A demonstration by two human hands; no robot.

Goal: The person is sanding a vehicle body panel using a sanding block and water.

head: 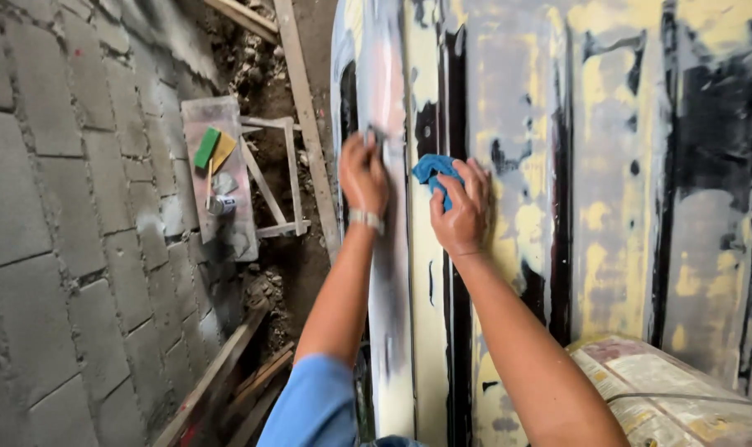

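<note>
While the camera looked down along a big ribbed panel (608, 165) blotched with yellow filler, black paint and grey primer, both hands were up against it! The right hand (459, 207) was closed around a crumpled blue cloth (432, 170), pressing it to a raised rib near the panel's middle. The left hand (363, 175), a watch (365, 219) at its wrist, was curled shut on a small dark object at its fingertips, too blurred to name, and lay on the glossy pale strip at the panel's left edge, just beside the cloth. Off to the left, over the grey paving blocks (53, 248), a small wooden stool (227, 178) carried a green block (207, 147), a yellow sheet (224, 151) and a small can (221, 204). Newspaper (674, 397) covered something at lower right.
</note>
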